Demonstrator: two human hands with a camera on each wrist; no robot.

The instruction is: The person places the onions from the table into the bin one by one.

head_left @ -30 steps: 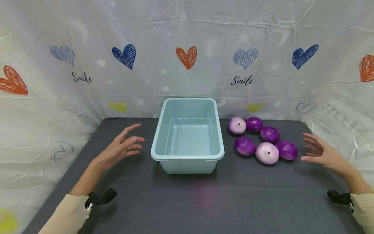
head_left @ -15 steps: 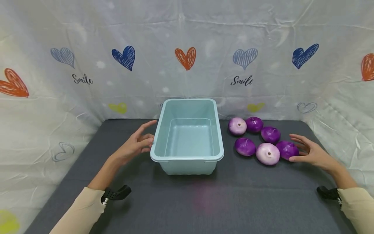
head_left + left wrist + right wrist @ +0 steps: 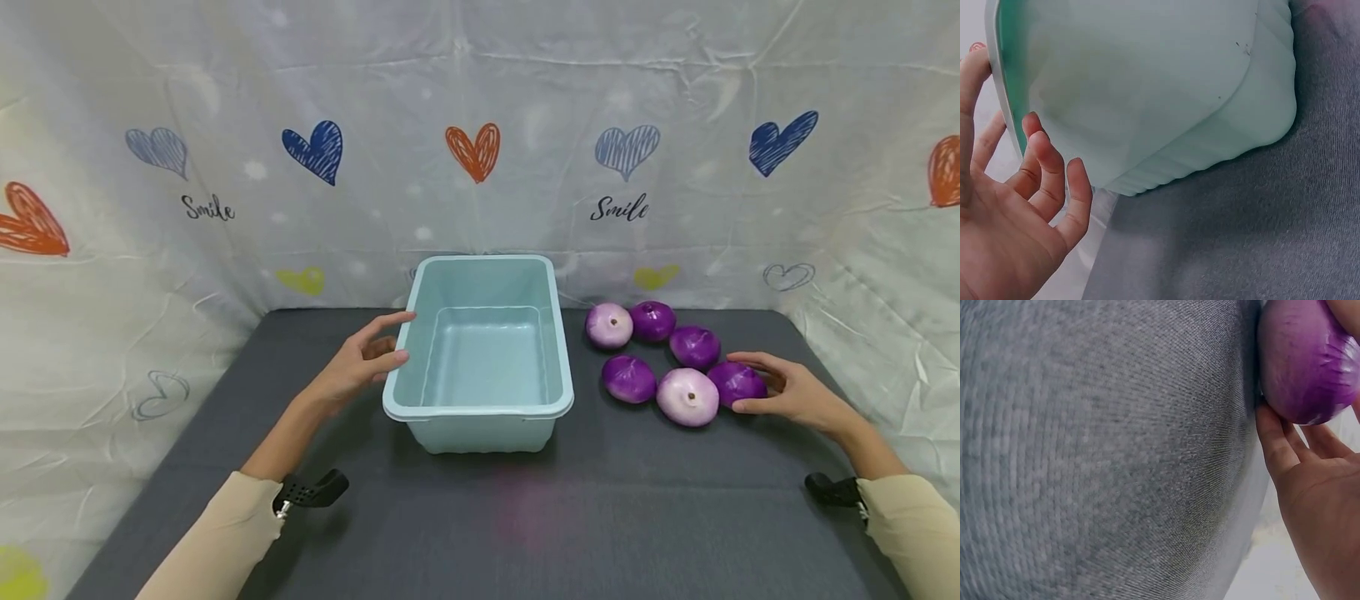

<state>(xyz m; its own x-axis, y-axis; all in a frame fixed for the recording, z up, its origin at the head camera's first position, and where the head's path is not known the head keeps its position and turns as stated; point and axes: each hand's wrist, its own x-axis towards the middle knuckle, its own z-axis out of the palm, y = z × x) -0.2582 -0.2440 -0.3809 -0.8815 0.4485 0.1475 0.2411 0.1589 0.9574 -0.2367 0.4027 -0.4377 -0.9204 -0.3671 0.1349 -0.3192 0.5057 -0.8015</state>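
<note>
Six onions lie clustered right of tub (image 3: pixel 480 400) on grey tabletop (image 3: pixel 525 517); heart-print cloth (image 3: pixel 480 100) behind. Right hand (image 3: pixel 787 392) curls round outermost purple onion (image 3: pixel 737 382), fingers over top, thumb at near side; pale onion (image 3: pixel 687 396) touches it on left. Left hand (image 3: pixel 360 367) at tub's left rim, fingers loosely spread, touching (no grip shown). Right wrist view: onion (image 3: pixel 1300 362) against fingers (image 3: pixel 1275 447).

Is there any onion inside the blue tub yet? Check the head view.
No, the blue tub shows only its bare floor, and all six purple onions lie on the table to its right.
</note>
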